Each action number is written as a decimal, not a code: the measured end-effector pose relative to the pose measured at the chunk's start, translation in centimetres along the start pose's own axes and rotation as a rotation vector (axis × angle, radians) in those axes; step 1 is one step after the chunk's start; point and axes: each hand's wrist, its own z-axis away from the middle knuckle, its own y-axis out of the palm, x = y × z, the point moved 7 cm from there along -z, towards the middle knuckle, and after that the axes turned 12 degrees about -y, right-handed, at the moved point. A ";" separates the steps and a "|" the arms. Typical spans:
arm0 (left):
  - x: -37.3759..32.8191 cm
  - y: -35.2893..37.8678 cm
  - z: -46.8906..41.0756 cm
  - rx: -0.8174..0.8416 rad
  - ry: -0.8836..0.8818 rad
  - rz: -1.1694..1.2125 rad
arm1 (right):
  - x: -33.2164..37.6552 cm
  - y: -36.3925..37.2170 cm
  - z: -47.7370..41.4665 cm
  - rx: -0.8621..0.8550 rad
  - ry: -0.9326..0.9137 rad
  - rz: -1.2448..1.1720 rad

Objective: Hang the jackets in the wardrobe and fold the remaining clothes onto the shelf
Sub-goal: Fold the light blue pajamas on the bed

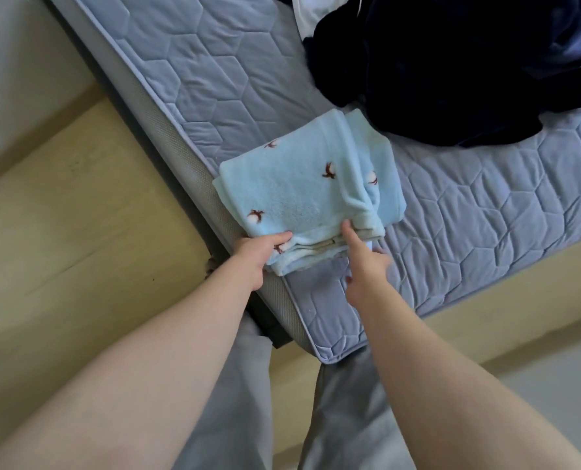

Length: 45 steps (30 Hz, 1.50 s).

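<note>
At mattress (214,79) edge, folded blue cloth (302,184), left fingers (280,237) pinching it, right fingers (349,233) unclear.

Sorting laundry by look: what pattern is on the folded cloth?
Folded light blue fleece cloth: small brown-and-white motifs, head view.

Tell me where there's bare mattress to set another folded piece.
Bare mattress lies beyond the folded blue cloth, left of the dark pile, and right of the cloth, nearer than that pile. The pile crowds the far right.

Quilted blue mattress (214,79), beige floor (79,215).
</note>
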 end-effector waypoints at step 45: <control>12.2 -40.4 47.9 0.287 0.628 0.710 | 6.9 10.1 60.9 0.757 -0.515 0.103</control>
